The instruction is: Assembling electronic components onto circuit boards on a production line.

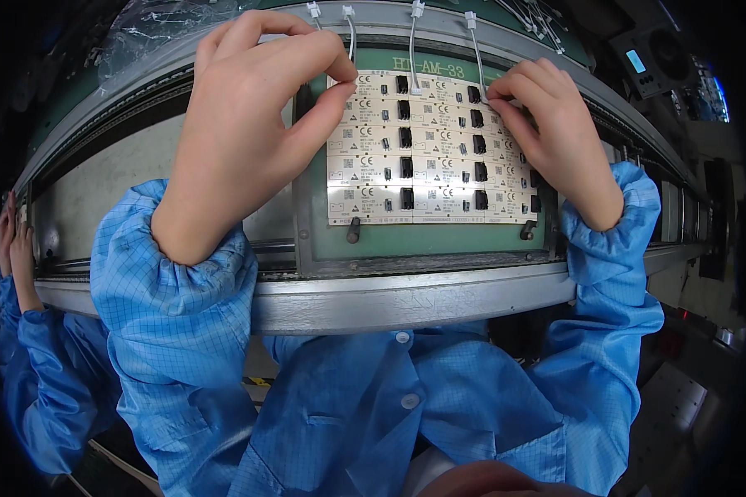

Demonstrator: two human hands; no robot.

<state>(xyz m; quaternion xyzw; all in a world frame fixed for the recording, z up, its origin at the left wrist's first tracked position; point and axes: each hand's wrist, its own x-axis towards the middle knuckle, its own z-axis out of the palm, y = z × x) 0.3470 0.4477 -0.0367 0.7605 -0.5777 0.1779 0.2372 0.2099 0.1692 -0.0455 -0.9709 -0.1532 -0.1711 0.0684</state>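
In the head view, the left hand (261, 108) has its thumb and index fingertip brought nearly together at the far left corner of a pale panel (439, 221) of printed circuit boards; the gap is narrow, and whether anything sits between the fingertips cannot be told. A thin white cable (352, 41) runs down from beyond these fingers and passes out of sight behind the index finger.

The right hand (559, 120) has its thumb and index finger closed on the near end of another white cable (477, 54), at the panel's far row, beside a black component (474, 95). Between the two grips, a middle cable (413, 50) reaches down to the panel's far edge, clear of both hands.

The panel lies between the hands and mostly nearer the wearer than the fingertips, with columns of black components along it. It rests on a green plate (423, 240), whose two dark pegs (354, 230) stand at the panel's near edge. Nearer still than both grips runs a metal rail (414, 302). Beyond the left hand lies clear plastic wrap (153, 37); beyond the right, loose white cables (535, 21). Far left of the left hand, a co-worker's hand (22, 265) shows.
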